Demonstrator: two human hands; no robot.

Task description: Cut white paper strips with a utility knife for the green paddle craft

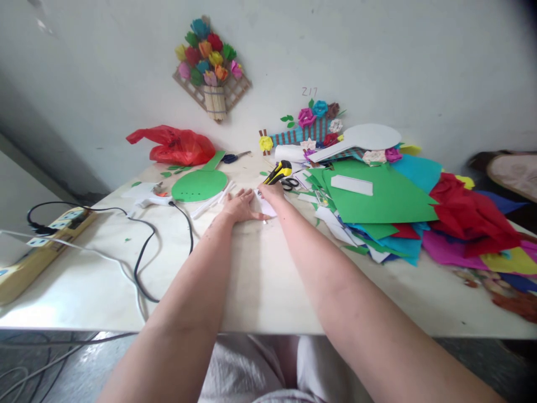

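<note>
My left hand (pixel 242 206) lies flat with fingers spread on a small piece of white paper (pixel 265 206) on the white table (pixel 260 280). My right hand (pixel 272 192) is closed around a yellow and black utility knife (pixel 278 172), its tip at the paper's far edge. Black-handled scissors (pixel 289 183) lie just right of that hand.
A green paper paddle shape (pixel 199 184), white strips and a glue gun (pixel 146 197) with its black cable lie to the left, beside a power strip (pixel 42 243). Coloured paper sheets (pixel 390 207) pile up on the right. A red plastic bag (pixel 176 145) and paper flower crafts (pixel 312 129) stand against the wall.
</note>
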